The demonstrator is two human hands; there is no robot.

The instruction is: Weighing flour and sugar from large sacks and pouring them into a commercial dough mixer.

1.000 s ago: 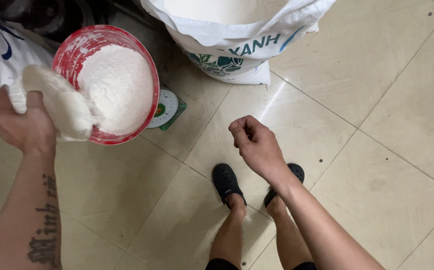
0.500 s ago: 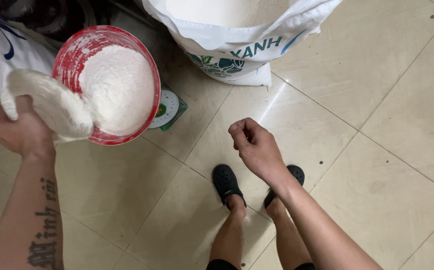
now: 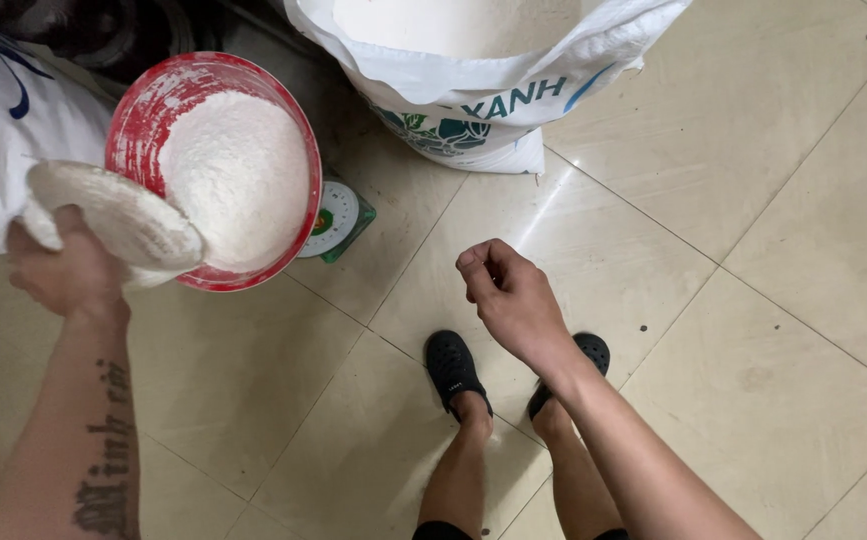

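- The left hand (image 3: pixel 65 268) grips a pale, powder-dusted scoop (image 3: pixel 113 215), fingers closed round its near end; its far lip overlaps the rim of the red bucket (image 3: pixel 215 170).
- The bucket is heaped with white powder (image 3: pixel 235 180) close to the rim, and its red wall is streaked with the same dust. It stands on a small dial scale (image 3: pixel 338 218), whose white face and green base peek out at the bucket's lower right.
- The right hand (image 3: pixel 513 300) holds nothing; it hangs over the floor (image 3: pixel 753 200) in a loose fist, fingers curled in, well apart from the bucket and scale.
- An open white sack (image 3: pixel 473 75), full of the same powder, stands behind the scale at the top of the view. Another white sack (image 3: pixel 3 140) sits at the left edge, just behind the scoop.
- The person's feet, in black shoes (image 3: pixel 453 370), stand on the beige tiles below the right hand.
- Step in hand, as a judgement: powder is being scooped into the bucket on the scale, and the scoop looks tipped at the rim, either emptying or just emptied; how much is left in it cannot be told.
- With the bucket this full, any further move calls for a steady wrist and small amounts, since the heap could spill over the rim onto the scale or floor. The dial is largely hidden by the bucket, so its reading cannot be seen from here.
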